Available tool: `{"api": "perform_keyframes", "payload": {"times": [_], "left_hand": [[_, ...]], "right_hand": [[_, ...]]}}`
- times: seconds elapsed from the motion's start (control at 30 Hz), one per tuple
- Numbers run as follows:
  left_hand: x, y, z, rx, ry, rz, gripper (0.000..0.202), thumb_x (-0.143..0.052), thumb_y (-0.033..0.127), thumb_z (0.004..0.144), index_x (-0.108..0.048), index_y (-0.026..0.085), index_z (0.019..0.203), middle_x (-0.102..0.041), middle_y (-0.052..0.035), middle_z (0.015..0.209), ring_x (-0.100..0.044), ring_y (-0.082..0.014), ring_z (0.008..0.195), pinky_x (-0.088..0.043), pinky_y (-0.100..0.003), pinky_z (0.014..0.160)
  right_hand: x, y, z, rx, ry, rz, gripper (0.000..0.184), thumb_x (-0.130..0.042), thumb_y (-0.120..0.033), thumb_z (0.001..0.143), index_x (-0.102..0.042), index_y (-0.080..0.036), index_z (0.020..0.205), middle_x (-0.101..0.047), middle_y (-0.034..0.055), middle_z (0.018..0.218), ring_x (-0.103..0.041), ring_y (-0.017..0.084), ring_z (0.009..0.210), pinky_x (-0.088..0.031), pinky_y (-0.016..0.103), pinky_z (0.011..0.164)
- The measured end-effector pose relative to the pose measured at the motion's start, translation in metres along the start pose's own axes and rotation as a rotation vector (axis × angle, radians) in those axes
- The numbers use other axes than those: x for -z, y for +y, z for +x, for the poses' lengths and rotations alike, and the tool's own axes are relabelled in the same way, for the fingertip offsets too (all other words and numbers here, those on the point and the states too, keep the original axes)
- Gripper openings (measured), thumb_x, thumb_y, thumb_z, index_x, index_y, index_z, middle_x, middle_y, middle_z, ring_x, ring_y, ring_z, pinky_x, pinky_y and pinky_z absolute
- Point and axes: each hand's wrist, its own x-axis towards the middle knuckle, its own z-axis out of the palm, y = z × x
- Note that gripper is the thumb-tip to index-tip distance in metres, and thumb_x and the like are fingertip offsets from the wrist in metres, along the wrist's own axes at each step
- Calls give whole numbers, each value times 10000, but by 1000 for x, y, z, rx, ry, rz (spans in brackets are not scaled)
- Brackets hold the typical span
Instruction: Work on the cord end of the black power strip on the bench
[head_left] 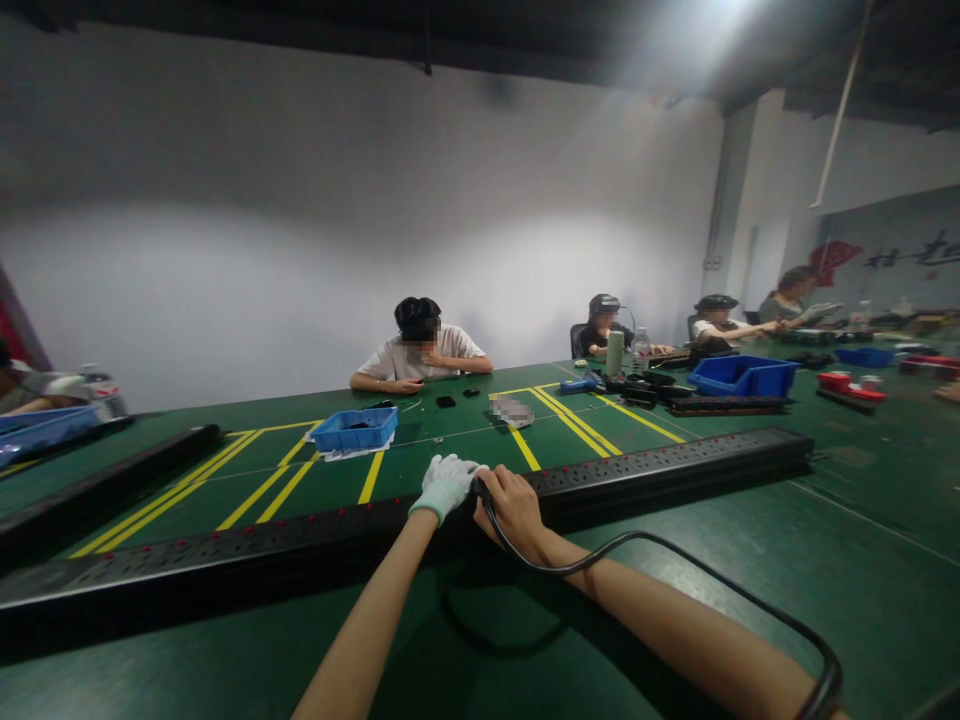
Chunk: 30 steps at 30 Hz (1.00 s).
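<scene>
A long black power strip (660, 462) with sockets and small red parts lies across the green table in front of me. My left hand (445, 486), in a white and mint glove, is closed over the strip near its middle. Right beside it, my bare right hand (511, 508) grips the end of a black power cord (675, 548) against the strip's top. The plug is mostly hidden by my fingers. From there the cord loops over my right forearm toward the lower right.
Another long black strip (112, 480) lies at the left. Beyond mine are a light blue bin (354, 430), yellow tape lines (373, 478) and a blue tool (581, 384). A dark blue bin (742, 376) stands at the right. Several people sit along the far side.
</scene>
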Motion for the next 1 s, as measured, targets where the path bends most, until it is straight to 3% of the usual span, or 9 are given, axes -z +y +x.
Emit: {"api": "perform_keyframes", "payload": {"times": [0.1, 0.2, 0.37, 0.5, 0.73, 1.0], "left_hand": [[0, -2, -1, 7, -4, -15, 415, -357, 264, 930, -394, 302, 1342, -445, -33, 1376, -456, -213, 1210, -298, -429, 1035], [0, -2, -1, 17, -9, -28, 441, -350, 268, 932, -349, 294, 1372, -437, -48, 1381, -472, -220, 1196, -356, -399, 1001], [0, -1, -1, 12, -24, -36, 366, -459, 353, 913, -475, 209, 1249, -489, -95, 1285, -514, -218, 1106, -418, -453, 940], [-1, 0, 2, 88, -64, -21, 313, -517, 359, 884, -539, 160, 1125, -553, -81, 1138, -562, -193, 981, -487, -408, 830], [-2, 0, 3, 129, -96, 22, 325, -524, 355, 881, -526, 159, 1141, -548, -81, 1138, -564, -192, 967, -494, -399, 811], [3, 2, 4, 62, -106, 91, 317, -522, 356, 882, -534, 156, 1128, -556, -78, 1124, -565, -191, 965, -490, -403, 820]], "right_hand": [[1, -1, 0, -7, -4, 3, 295, -514, -219, 768, -528, -215, 1063, -517, 41, 904, -476, 173, 774, -363, 275, 754], [2, -1, 0, -5, -14, 12, 295, -514, -221, 771, -527, -214, 1065, -516, 40, 903, -476, 170, 771, -364, 272, 753], [1, 0, 0, 0, -17, 8, 291, -511, -228, 776, -532, -215, 1066, -518, 41, 898, -473, 167, 757, -362, 269, 739], [0, 0, 0, 2, -19, 1, 316, -507, -226, 776, -526, -211, 1091, -521, 45, 908, -478, 176, 779, -361, 274, 751], [1, 0, 0, -1, -17, 10, 323, -504, -217, 779, -524, -217, 1102, -521, 47, 914, -485, 179, 796, -361, 278, 757], [0, -1, 0, -7, -4, -2, 307, -495, -215, 784, -524, -213, 1090, -516, 44, 902, -479, 176, 782, -360, 278, 756]]}}
